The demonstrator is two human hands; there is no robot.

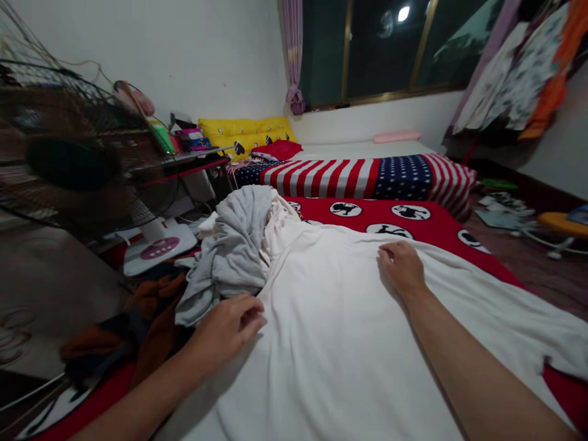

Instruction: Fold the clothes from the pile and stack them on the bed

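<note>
the white shirt (349,331) lies spread flat on the bed (496,260), running from just under the camera out past both hands. the right hand (403,268) rests palm down on it, fingers loosely flat and together, pressing the cloth rather than gripping anything. the left hand (229,327) sits at the shirt's left edge, fingers curled inward with the thumb near them, seeming to pinch a bit of the white cloth; how firmly it has hold cannot be told from here. just beyond the left hand a grey garment (232,251) is heaped, touching the shirt's edge, with a rumpled white piece (275,223) tucked beside it. to the left of that hand a dark and orange bundle (138,318) lies lower down, and farther out stands a fan (68,165).

judging by the pose, this looks like the smoothing stage: one hand pins the cloth while the other works the side. folds still run across the shirt between the hands and toward the near end. the next move seems to call for a firmer grip at the left edge and a steady anchor under the right palm, so the cloth slides flat without dragging the grey heap along.
</note>
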